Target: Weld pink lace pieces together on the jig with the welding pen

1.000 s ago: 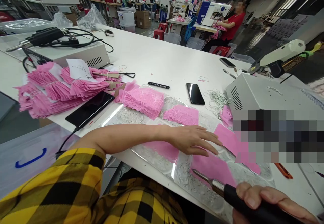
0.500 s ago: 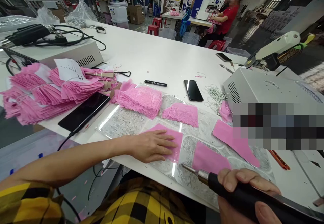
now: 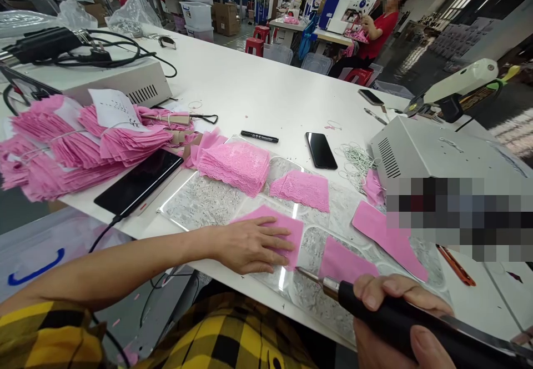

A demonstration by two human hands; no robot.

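My left hand [image 3: 250, 244] lies flat, fingers stretched out, on a pink fabric piece [image 3: 291, 229] that rests on a clear glass plate [image 3: 200, 202] at the table's near edge. My right hand [image 3: 400, 319] is wrapped round the black handle of a hot cutting tool [image 3: 375, 310]. Its metal tip [image 3: 306, 273] points left and sits just beside the fabric's lower right corner. Another pink piece [image 3: 343, 262] lies right of the tip, and a longer one [image 3: 387, 238] lies further right.
Pink lace stacks [image 3: 235, 166] and bundled pink pieces [image 3: 79, 146] lie to the left. Two black phones [image 3: 320, 150] [image 3: 139, 183], a marker [image 3: 260, 136], rubber bands [image 3: 353, 160] and two white control boxes [image 3: 437, 152] [image 3: 120, 83] stand on the white table. A person in red sits at a sewing machine far back.
My left hand drew back from the right-hand pieces to the nearer left piece and pressed flat on it. My right hand brought the tool tip left, up to that piece's corner.
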